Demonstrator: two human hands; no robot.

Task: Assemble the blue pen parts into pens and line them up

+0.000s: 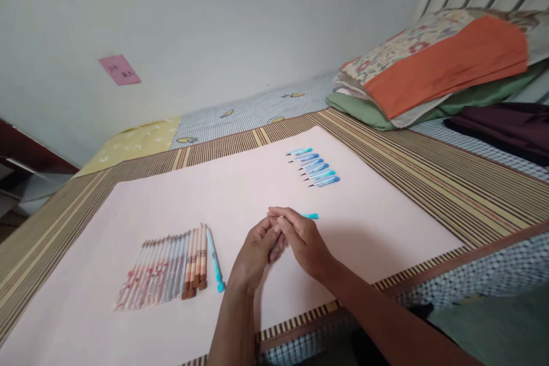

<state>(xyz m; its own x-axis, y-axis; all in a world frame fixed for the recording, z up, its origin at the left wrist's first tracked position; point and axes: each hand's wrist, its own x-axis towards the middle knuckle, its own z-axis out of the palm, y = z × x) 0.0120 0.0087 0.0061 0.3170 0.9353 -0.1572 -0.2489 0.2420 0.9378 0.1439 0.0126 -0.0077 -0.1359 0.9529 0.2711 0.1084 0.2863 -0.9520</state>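
Observation:
My left hand [256,249] and my right hand [305,240] meet over the pale pink sheet [223,194], fingers closed and touching at the tips. Whatever is between them is hidden or too small to name. A turquoise pen end [310,216] shows just beyond my right hand; its other part is covered, and I cannot tell whether it is held. Left of my left hand lies a light blue pen [214,260] with a turquoise cap. Beside it is a row of several pens, some brown-ended [198,263], others clear with pinkish patterns [150,274].
Several short blue and white pen parts with dark tips [319,167] lie in a slanted row farther back. The sheet rests on a striped mat [433,177]. Folded cloths [446,68] are piled at the back right, near a dark cloth [506,128]. A pink note [119,70] is on the wall.

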